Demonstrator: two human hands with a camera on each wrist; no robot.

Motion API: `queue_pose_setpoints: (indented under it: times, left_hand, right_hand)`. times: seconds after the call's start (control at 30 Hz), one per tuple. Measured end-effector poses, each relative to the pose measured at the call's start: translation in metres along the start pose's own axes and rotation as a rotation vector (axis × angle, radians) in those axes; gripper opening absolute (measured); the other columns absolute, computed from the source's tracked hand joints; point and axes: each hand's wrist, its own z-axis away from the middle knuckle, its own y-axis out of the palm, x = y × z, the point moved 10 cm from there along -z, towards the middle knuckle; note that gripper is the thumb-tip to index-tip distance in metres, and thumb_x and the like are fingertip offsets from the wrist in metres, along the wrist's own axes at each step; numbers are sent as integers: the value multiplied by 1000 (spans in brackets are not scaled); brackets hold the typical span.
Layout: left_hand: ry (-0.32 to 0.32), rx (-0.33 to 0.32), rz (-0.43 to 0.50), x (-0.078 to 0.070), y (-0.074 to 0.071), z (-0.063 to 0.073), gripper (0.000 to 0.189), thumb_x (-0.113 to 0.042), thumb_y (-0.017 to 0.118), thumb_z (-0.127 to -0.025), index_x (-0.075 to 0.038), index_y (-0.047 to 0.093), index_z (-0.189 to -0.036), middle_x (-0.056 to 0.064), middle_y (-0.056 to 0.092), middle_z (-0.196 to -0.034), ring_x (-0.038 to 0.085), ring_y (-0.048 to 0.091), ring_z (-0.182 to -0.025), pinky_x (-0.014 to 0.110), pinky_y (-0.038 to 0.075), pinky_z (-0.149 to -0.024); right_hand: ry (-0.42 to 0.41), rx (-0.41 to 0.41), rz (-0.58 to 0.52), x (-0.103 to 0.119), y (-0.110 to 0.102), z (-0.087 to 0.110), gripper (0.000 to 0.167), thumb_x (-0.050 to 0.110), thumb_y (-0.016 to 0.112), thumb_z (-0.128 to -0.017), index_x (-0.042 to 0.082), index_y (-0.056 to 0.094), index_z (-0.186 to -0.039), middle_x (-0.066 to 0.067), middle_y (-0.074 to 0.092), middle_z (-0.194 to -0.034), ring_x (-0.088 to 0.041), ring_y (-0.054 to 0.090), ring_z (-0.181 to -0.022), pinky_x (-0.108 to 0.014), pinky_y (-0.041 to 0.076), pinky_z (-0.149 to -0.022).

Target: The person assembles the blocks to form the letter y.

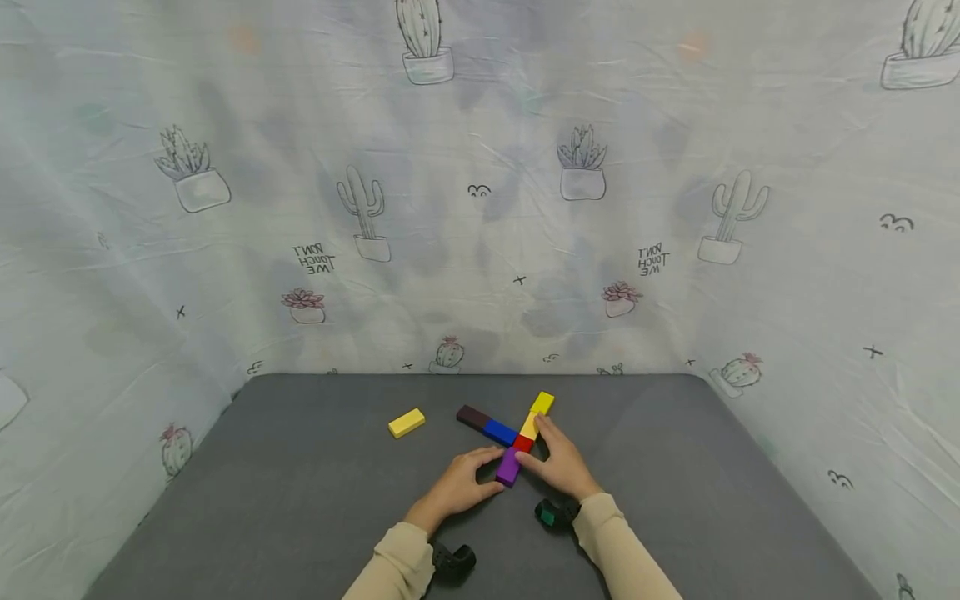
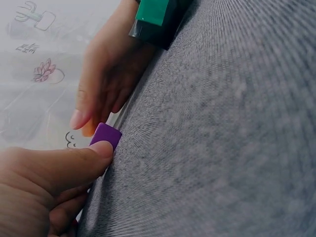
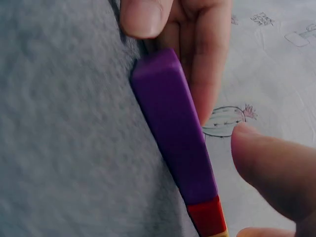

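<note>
two beige sleeves nearest the lens, each ending in a dark wrist camera, meeting over a grey mat. left hand lying flat-ish, thumb tip pressed against the near end of the purple block, fingers loosely curled beneath; touching, not wrapped round it, probably to steady that end. between the two hands, purple block lying flat on the mat, far end butted against a red block. right hand resting along the block's other side, fingers fairly straight and reaching up beside the red one, seemingly bracing the line square; no clear pinch seen. well out past the left hand's fingertips, a loose yellow block, apart from the rest. beyond both hands, a dark brown block and blue block in a row running into the red, and two yellow blocks carrying on past it, forming a cross. count: one purple, one red, one blue, one brown, three yellow. cactus-print cloth hung behind.
</note>
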Motion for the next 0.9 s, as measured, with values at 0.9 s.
queue_pose_setpoints:
  times: [0.9]
  left_hand:
    - [51,-332,129,1,-28,15,27,-13,65,-89,-2,66,-114,9,68,-112,25,63,-106,45,48,-93]
  right_hand:
    - [-19,49,61,12,3,4,88,54,65,-82,0,34,-145,-15,28,-154,-35,29,-141,-56,28,-110]
